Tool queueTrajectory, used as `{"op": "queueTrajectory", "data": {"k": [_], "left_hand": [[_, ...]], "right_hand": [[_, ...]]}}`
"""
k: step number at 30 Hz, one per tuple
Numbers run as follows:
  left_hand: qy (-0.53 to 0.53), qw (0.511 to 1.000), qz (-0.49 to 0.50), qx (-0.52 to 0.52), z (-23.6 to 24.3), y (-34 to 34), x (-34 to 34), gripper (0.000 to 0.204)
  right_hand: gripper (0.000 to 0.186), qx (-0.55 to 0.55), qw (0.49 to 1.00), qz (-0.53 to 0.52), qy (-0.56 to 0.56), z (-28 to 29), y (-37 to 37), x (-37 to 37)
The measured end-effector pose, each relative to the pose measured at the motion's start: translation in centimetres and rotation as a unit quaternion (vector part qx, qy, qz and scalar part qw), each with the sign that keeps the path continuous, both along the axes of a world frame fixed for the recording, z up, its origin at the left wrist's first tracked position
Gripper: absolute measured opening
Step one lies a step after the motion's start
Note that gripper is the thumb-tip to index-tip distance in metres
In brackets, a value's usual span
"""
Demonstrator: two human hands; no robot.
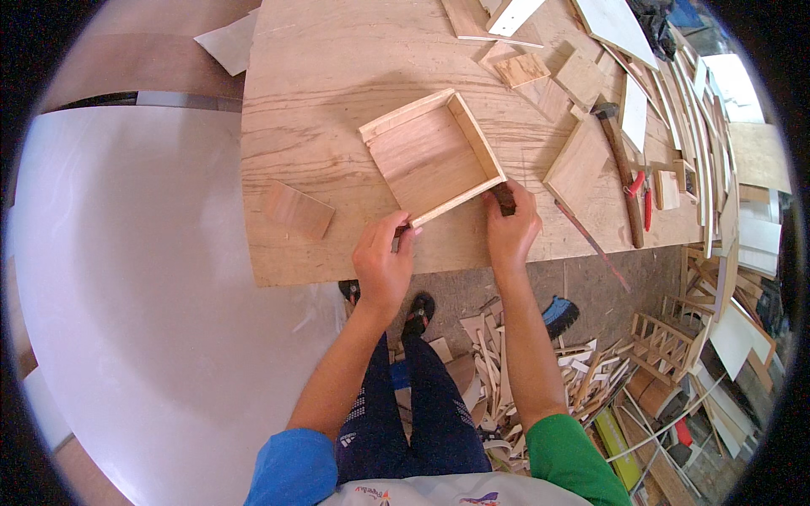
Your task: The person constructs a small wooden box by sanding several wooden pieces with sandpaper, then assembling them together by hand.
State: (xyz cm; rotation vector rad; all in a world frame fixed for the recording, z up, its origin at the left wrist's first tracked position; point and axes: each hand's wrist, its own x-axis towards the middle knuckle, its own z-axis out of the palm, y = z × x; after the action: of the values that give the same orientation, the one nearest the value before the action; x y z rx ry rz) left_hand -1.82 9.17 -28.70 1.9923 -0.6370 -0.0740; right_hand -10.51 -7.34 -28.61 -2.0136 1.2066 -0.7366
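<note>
A shallow wooden box [430, 160] lies tilted in the picture over the plywood worktop, its hollow side facing up. Raised walls show along its far, right and near sides; along the left none is visible. My left hand [384, 257] is closed on the near left corner, thumb and fingers pinching the edge. At the near right corner my right hand [512, 223] is closed on the box too, beside a dark patch that I cannot make out. A small flat wood piece [299, 209] lies to the left of the box.
Right of the box lie a wooden board [578, 164], a hammer [622, 169], red-handled pliers [647, 202] and a thin reddish strip [592, 244]. Wood offcuts [523, 69] cover the far right. A large white panel [152, 278] adjoins on the left. Scrap wood [506, 363] litters the floor.
</note>
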Motion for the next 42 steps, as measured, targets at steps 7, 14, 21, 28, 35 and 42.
{"op": "queueTrajectory", "data": {"k": [7,14,21,28,35,42], "left_hand": [[-0.062,0.998,-0.015,0.011,0.0,-0.1,0.1,0.024],[-0.057,0.998,-0.014,0.011,-0.3,-0.1,-0.2,0.023],[-0.027,1.0,-0.011,0.011,-0.1,-0.5,-0.2,0.031],[0.011,1.0,0.002,0.009,0.9,0.0,-0.3,0.051],[0.02,0.982,0.015,-0.188,0.6,1.3,3.7,0.048],[-0.083,0.991,-0.101,-0.042,4.9,-3.8,12.0,0.053]], "right_hand": [[0.033,-0.019,1.0,0.005,0.003,-0.7,-0.2,-0.2],[0.033,-0.018,1.0,0.005,0.01,-0.4,-0.2,-0.1],[0.035,-0.027,1.0,0.012,0.006,-0.6,-0.6,-0.4],[0.047,0.069,0.996,0.049,-0.034,0.1,-1.1,-1.3],[0.063,0.068,0.986,0.138,-0.067,0.8,-1.9,-0.9],[0.075,0.137,0.977,0.147,-0.074,1.6,-1.7,-0.3]]}}
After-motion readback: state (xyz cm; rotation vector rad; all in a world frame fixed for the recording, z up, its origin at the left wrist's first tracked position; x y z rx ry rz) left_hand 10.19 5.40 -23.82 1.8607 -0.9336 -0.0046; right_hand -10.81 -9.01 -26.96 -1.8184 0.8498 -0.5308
